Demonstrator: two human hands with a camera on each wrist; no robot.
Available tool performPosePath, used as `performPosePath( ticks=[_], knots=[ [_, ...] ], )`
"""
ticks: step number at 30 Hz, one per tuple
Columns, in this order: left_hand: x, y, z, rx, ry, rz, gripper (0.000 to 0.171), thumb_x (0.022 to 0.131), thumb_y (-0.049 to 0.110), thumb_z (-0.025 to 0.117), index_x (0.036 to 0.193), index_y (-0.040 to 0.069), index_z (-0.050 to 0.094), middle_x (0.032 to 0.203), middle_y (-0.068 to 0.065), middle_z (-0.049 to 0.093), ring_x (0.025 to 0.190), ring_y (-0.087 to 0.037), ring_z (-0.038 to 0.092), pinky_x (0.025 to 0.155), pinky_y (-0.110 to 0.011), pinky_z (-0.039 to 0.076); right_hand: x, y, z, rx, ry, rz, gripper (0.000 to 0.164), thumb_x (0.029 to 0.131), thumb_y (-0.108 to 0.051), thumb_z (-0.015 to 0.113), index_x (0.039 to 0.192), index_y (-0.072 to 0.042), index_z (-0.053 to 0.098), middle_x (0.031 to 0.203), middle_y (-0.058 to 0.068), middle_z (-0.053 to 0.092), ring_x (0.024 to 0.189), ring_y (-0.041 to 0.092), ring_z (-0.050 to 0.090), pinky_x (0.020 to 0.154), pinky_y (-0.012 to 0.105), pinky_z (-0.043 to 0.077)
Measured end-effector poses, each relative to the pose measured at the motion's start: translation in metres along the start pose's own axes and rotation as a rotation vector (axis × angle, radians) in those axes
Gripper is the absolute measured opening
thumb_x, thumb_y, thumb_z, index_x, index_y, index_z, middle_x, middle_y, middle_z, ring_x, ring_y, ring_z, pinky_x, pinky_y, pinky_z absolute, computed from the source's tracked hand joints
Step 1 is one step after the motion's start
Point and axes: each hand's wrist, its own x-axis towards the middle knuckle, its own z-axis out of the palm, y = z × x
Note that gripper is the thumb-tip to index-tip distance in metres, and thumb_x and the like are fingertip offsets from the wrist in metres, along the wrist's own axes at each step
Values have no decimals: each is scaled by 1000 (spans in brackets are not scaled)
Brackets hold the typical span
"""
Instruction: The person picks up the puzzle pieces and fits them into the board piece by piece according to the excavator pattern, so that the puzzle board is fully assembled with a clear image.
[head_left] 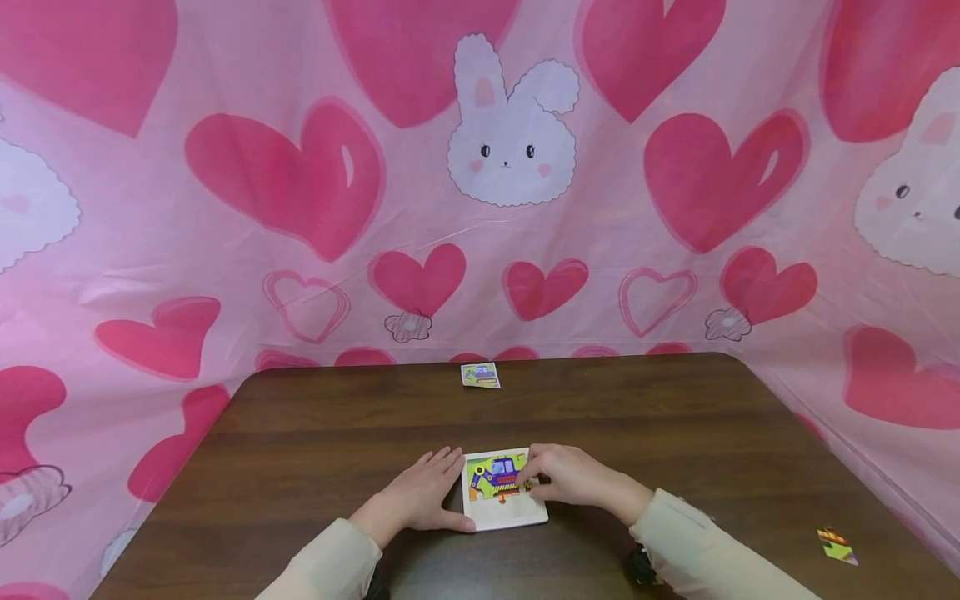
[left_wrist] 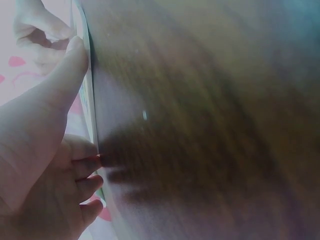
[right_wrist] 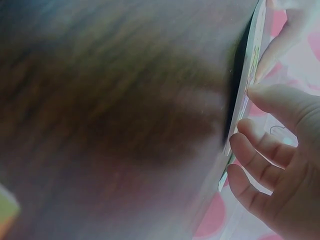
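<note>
Right hand (head_left: 566,473): fingers bent over the right side of a white puzzle tray (head_left: 510,516); whether they pinch a piece cannot be told. Left hand (head_left: 426,493): fingers extended against the tray's left edge, thumb apart at the near corner. Tray lies on the brown counter (head_left: 337,433); any lettering on its digger picture (head_left: 486,478) is too small to read. A digger card (head_left: 480,376) lies behind; a loose piece (head_left: 837,546) lies well right.

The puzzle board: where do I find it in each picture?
Head: the puzzle board, low centre, between left hand and right hand.
Left wrist: a thin pale strip, nearly edge-on, left of centre, running down from the top.
Right wrist: a similar strip, upper right.
Shared landmark: the dark wooden table, in all three.
</note>
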Motion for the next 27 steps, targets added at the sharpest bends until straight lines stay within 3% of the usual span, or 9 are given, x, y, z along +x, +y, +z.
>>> performPosePath(
  ticks=[7, 12, 19, 27],
  knots=[
    [0, 0, 1, -4, -1, -6, 98, 73, 68, 57, 140, 1, 36, 144, -14, 33, 133, -29, 25, 107, -44, 21, -3, -2, -3, -1, -2, -3, 18, 80, -17, 72, 98, -16, 73, 83, -10, 52, 69, 7, 47, 58, 19, 39],
    [0, 0, 2, -8, -3, -11, 98, 73, 69, 57, 140, 1, 35, 144, -14, 32, 134, -29, 25, 107, -44, 21, -18, -2, -9, 19, 38, 2, 21, 79, -18, 72, 100, -13, 70, 85, -8, 54, 71, 8, 50, 61, 21, 43],
    [0, 0, 3, -12, -3, -15, 98, 72, 68, 58, 140, 1, 36, 144, -14, 33, 134, -29, 25, 107, -44, 21, -64, 9, -18, 87, 52, 34, 27, 79, -23, 73, 104, -14, 66, 91, -11, 54, 78, 7, 53, 66, 26, 48],
    [1, -1, 4, -6, 4, -9, 99, 72, 69, 58, 140, 1, 36, 144, -14, 33, 133, -29, 26, 106, -45, 21, -119, 23, -15, 89, 95, 21, 29, 78, -25, 74, 102, -13, 63, 89, -14, 51, 74, 2, 50, 60, 24, 46]
  ],
)
